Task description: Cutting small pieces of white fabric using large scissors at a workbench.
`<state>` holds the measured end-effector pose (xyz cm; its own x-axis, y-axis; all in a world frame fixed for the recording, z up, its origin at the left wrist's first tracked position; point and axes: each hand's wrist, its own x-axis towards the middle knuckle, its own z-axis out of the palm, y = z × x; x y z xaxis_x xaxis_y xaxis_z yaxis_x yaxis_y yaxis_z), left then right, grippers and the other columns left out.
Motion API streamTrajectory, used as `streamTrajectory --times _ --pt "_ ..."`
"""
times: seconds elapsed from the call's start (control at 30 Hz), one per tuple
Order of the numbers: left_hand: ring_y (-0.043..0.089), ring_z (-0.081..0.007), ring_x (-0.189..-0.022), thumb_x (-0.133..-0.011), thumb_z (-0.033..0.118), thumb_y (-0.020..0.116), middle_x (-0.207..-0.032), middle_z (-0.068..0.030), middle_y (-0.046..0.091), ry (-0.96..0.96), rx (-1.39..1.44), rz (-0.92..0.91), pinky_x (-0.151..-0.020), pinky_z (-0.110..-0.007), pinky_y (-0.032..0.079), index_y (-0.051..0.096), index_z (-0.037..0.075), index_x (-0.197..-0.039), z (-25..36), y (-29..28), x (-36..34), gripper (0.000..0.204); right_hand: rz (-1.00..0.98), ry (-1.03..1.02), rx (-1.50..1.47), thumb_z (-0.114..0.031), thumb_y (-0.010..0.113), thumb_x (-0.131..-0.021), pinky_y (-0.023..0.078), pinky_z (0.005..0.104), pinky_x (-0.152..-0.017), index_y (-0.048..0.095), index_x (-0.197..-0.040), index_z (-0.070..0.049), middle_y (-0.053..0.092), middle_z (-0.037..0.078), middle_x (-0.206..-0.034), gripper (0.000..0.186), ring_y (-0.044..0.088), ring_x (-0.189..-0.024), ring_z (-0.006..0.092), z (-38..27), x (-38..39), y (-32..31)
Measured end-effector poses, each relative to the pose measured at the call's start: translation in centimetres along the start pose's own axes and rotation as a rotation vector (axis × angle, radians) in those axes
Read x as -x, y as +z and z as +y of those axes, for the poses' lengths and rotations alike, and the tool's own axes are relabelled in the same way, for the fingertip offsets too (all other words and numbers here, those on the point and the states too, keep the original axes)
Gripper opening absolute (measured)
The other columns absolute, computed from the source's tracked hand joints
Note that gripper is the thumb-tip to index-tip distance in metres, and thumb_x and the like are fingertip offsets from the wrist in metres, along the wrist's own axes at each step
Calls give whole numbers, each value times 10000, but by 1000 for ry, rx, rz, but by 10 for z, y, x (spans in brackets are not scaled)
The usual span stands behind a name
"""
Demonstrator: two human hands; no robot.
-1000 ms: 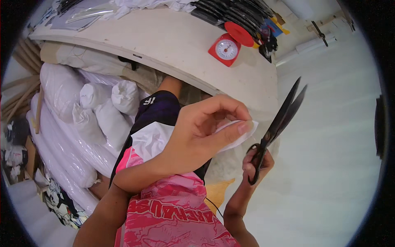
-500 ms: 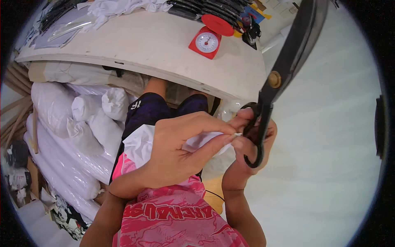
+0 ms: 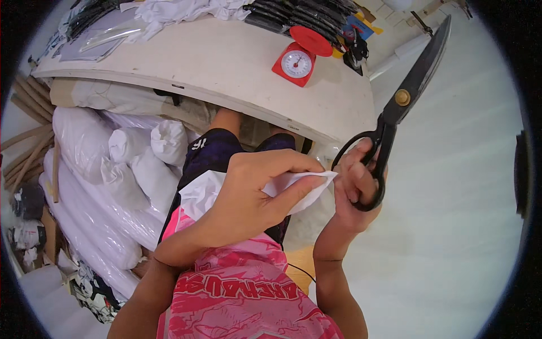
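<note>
Between the thumb and forefinger of my left hand (image 3: 262, 189) is the corner of a white cloth (image 3: 200, 195), which hangs behind the hand over my lap. My right hand (image 3: 357, 189) has its fingers through the handles of large black scissors (image 3: 402, 97) with a brass-coloured pivot. The blades point up and away to the right, lying nearly together. The cloth's pinched corner reaches close to the right hand; whether they touch I cannot tell.
Ahead stands a white table (image 3: 226, 73) carrying a red dial scale (image 3: 295, 63), black packets (image 3: 299, 20) and crumpled white cloth (image 3: 186, 11). Plastic-wrapped white rolls (image 3: 90, 209) and stuffed white bags (image 3: 130, 147) lie at the left. A broad white surface (image 3: 446, 226) spans the right.
The scissors have turned in my right hand and their blades sit lower and farther away. My right hand has moved apart from the left, whose pinched cloth corner now shows.
</note>
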<state>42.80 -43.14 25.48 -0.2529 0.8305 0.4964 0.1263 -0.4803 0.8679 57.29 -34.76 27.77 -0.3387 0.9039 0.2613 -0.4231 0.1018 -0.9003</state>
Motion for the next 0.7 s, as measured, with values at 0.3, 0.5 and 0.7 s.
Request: streamTrajectory --times 0.3,0.5,0.7 --pt "565 -58 -668 -782 -2 675 -788 -48 662 1 10 92 -587 -198 437 654 -18 -895 0 0 2 116 -160 -17 -68 -4 700 -640 288 159 -413 560 -1027 42 654 147 -864 414 415 -469 19 4 -4 -4" --pt "557 -53 -626 -776 -5 671 -733 -52 649 130 -162 155 -562 -194 431 646 -15 -867 0 3 4 95 -199 167 156 -10 623 -679 285 168 -431 525 -1081 55 599 69 -808 419 407 -468 43 4 -1 9" --pt "544 -45 -605 -777 8 678 -692 -36 639 62 -113 173 -556 -188 425 645 -5 -856 -1 -6 5 86 43 68 -111 14 642 -705 266 170 -397 532 -1033 47 600 78 -770 347 388 -458 37 8 -10 8"
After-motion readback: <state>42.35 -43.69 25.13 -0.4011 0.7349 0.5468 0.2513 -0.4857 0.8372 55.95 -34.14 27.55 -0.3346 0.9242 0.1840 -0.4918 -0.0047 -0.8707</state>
